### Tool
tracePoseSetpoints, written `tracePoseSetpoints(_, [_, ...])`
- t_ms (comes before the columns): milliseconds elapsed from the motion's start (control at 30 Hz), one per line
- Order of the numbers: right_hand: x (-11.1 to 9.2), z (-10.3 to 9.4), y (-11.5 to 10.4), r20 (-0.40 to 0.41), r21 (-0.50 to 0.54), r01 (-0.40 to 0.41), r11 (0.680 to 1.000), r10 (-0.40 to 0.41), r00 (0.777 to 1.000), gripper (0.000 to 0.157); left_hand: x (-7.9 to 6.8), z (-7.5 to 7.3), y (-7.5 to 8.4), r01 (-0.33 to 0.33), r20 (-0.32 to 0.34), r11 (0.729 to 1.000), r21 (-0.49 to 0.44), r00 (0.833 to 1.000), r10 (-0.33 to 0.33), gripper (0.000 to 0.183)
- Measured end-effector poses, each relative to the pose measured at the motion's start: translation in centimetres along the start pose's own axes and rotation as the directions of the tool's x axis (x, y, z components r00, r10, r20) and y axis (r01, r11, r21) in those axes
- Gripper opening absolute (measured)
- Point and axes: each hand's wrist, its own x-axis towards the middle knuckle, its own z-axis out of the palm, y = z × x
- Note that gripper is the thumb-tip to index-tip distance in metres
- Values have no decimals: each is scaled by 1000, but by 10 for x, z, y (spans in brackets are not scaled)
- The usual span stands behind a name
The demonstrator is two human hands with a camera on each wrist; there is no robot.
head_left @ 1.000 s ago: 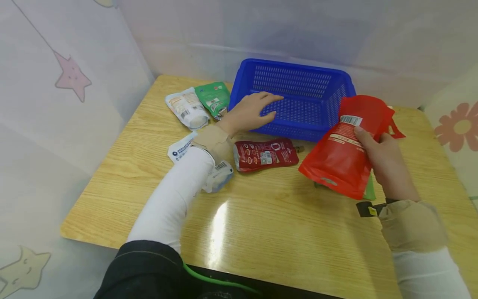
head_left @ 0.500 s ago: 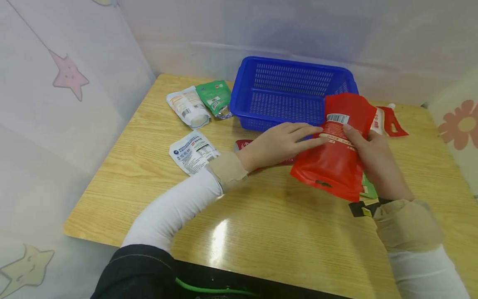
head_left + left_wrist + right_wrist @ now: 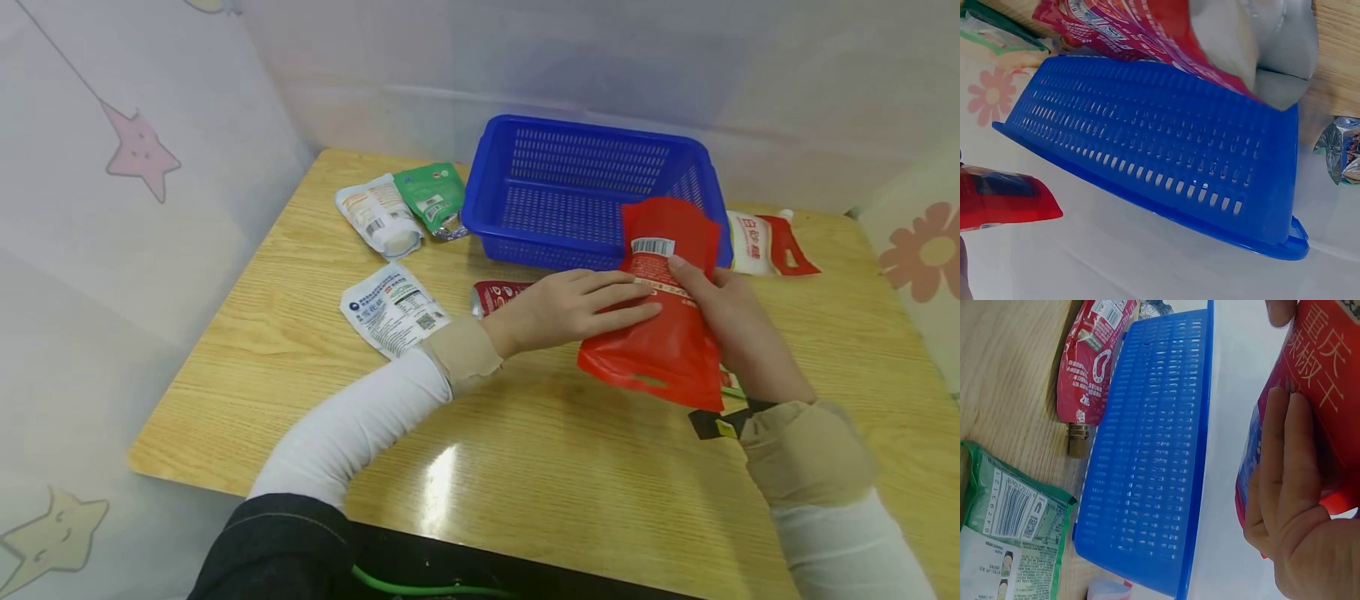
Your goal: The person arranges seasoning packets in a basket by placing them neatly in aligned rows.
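Note:
A red bag of dried chillies (image 3: 666, 350) is held up over the table, partly overlapping the blue basket in the head view. My right hand (image 3: 738, 329) grips its right side, thumb on the barcode side and fingers against the other face. From the left, my left hand (image 3: 566, 308) lays its fingers across the bag's middle. In the right wrist view, the tip of a left digit (image 3: 1280, 311) shows at the bag's opposite face, which bears large Chinese lettering. Under the left hand lies a dark red spout pouch (image 3: 498, 293), mostly covered in the head view.
A blue plastic basket (image 3: 558, 250) stands against the back wall. Left of it lie a white pouch (image 3: 378, 218) and a green pouch (image 3: 431, 196), with a blue-and-white pouch (image 3: 390, 308) nearer. A white-and-red sugar bag (image 3: 750, 243) lies right; a green packet (image 3: 1013, 519) lies below the held bag.
My left hand has come right and nearer from over the basket onto the bag of chillies. The right hand has shifted left with the bag, uncovering the sugar bag.

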Motion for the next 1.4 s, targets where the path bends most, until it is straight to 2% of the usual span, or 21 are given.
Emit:
tracePoseSetpoints(200, [1,4,-2,-5,-3,35,999,-35,999,89,-1,0,1,-6,26,1000,-3,1000,6,42])
tracePoseSetpoints(300, [1,5,-1,-6,-7,87,996,-87,996,83,-3,-2,1,-14,46,1000,-3,999,14,42])
tracePoseSetpoints(400, [1,3,2,9,24,143,989,-144,990,74,-3,-4,1,3,51,1000,-23,999,-2,41])
tracePoseSetpoints(467, [0,0,3,6,-4,161,987,-161,987,72,-3,-5,1,28,53,999,-42,998,-26,40])
tracePoseSetpoints(567, [-2,-2,3,-47,-100,142,985,-147,988,76,-3,-6,-1,79,57,994,-72,996,-75,39])
tracePoseSetpoints(633, [-1,-1,3,-123,-172,128,977,-150,981,79,-3,-7,-2,117,61,988,-97,992,-111,38])
tracePoseSetpoints(700, [0,-1,6,-201,-158,154,975,-185,962,73,-3,-8,-3,158,69,977,-142,986,-150,36])
tracePoseSetpoints(800, [1,-2,11,-304,-188,241,952,-289,908,54,-2,-12,-6,232,92,943,-238,972,-216,36])
tracePoseSetpoints(900, [2,0,15,-326,-297,327,897,-417,849,45,-2,-16,-7,293,97,892,-345,956,-277,40])
tracePoseSetpoints(967, [2,1,17,-286,-377,397,836,-513,809,53,-1,-18,-8,313,86,860,-402,949,-305,44])
tracePoseSetpoints(1067, [1,4,20,-200,-416,495,763,-608,768,71,0,-19,-9,324,61,825,-464,940,-335,47])
tracePoseSetpoints(1100, [0,5,20,-186,-424,510,748,-623,760,74,0,-20,-10,327,56,816,-476,938,-343,47])
tracePoseSetpoints(1167, [0,7,21,-196,-434,505,746,-626,755,76,1,-21,-12,334,47,803,-493,932,-359,45])
tracePoseSetpoints(1200, [0,8,20,-210,-442,511,737,-639,740,76,1,-22,-12,338,48,798,-500,930,-364,44])
tracePoseSetpoints(1233, [1,10,20,-225,-456,524,719,-663,714,75,2,-22,-13,340,50,794,-505,929,-366,43])
tracePoseSetpoints(1300, [2,11,21,-237,-492,570,658,-732,639,69,2,-23,-13,338,60,791,-510,931,-359,43])
tracePoseSetpoints(1333, [2,11,21,-232,-514,597,616,-770,594,67,2,-23,-12,333,66,788,-517,934,-351,43])
tracePoseSetpoints(1400, [3,11,22,-190,-569,646,509,-845,500,68,3,-24,-11,321,76,788,-526,940,-333,46])
